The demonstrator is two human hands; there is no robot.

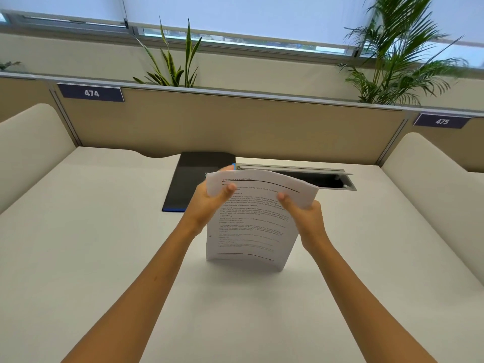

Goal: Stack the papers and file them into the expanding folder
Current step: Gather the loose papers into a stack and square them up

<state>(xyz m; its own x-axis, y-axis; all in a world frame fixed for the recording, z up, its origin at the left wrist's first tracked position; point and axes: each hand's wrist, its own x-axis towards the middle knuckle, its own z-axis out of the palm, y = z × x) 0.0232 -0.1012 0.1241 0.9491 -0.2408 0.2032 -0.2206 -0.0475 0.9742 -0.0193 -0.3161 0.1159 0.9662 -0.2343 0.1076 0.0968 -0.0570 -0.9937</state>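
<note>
A stack of printed white papers stands upright on its bottom edge on the white desk, its top curling toward me. My left hand grips the stack's upper left edge, thumb on the front page. My right hand grips the upper right edge the same way. Behind the papers lies the black expanding folder, flat and closed, with a blue edge showing; its right part is hidden by the papers and my left hand.
An open cable tray with a grey metal lid is set into the desk behind the papers. Beige partition panels with number plates 474 and 475 wall the back; padded side dividers stand left and right. Plants rise behind the partition.
</note>
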